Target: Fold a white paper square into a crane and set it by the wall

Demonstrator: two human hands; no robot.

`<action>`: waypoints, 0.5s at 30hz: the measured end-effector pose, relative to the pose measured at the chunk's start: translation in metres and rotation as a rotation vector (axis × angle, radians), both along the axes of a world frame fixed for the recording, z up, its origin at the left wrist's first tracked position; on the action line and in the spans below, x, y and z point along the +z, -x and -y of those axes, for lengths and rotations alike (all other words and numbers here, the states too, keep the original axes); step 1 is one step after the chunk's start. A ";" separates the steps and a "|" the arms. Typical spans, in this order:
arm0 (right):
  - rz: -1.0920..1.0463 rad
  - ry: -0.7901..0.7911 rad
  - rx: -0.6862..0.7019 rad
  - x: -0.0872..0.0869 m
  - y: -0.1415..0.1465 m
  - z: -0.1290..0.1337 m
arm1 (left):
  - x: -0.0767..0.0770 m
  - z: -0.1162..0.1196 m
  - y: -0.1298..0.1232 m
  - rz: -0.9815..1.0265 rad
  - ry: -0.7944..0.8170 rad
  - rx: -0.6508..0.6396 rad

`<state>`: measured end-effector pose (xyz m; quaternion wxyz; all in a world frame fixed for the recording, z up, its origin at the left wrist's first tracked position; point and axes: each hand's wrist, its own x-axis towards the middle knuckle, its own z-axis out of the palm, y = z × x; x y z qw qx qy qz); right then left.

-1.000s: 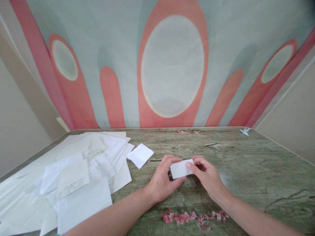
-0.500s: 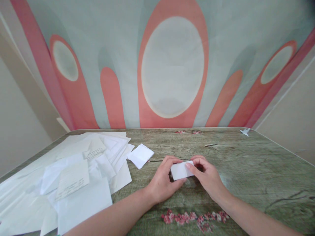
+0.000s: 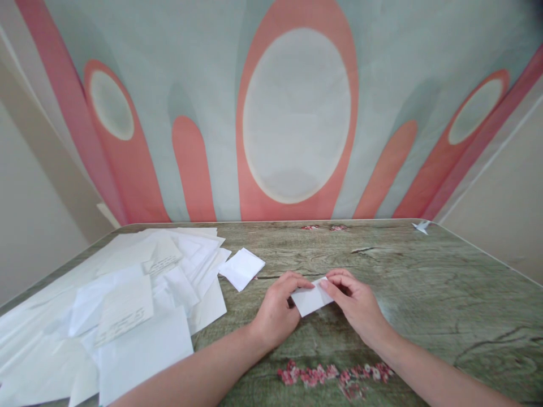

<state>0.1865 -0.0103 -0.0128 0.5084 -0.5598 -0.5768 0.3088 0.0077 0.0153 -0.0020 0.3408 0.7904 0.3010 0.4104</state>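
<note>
On my left, a loose heap of white sheets (image 3: 127, 305) is spreading across the tabletop (image 3: 445, 282), and a few white squares (image 3: 242, 268) are lying just beside its right edge. Next, my left hand (image 3: 280, 308) is curling over the left end of a small white paper (image 3: 311, 299). Half a second ago my left thumb was showing along its near edge; now that thumb is hiding from view, my fingertips are pressing at the far edge, and the paper is sitting more slanted, its near corner pointing toward me. I'm taking that as a shift of hold while working the paper (I can't tell whether my left hand is truly pinching it). My right hand (image 3: 356, 297) is gripping the other end, thumb on top, so I'm judging that it is steadying the piece between both hands. Farther right, a pale scrap (image 3: 421, 226) is resting near the far corner.
</note>
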 end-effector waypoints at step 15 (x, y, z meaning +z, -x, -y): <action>0.036 -0.079 0.175 0.011 0.006 0.010 | 0.000 0.000 0.000 0.034 0.071 0.042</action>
